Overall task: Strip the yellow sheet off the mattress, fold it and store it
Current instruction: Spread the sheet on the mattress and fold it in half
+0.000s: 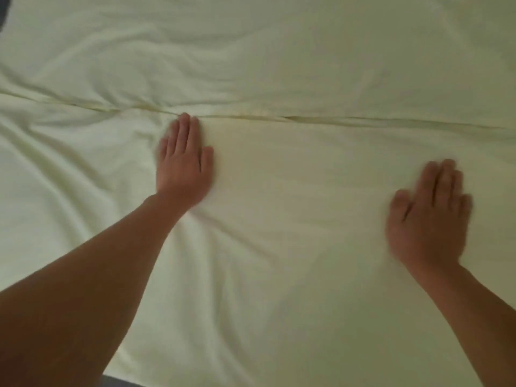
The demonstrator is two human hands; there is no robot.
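The yellow sheet, soft matte cloth w/ shallow wrinkles, fills nearly the whole view. A folded edge runs left to right across it. Left hand lies flat, fingers straight & together, tips at this edge. Right hand, blurred, also flat on the nearer layer, holding nothing.

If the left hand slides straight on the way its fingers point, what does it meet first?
The left hand lies flat on the yellow sheet, fingertips nearly at the folded edge crossing the picture. It would likely meet that edge first, then the layer beyond.
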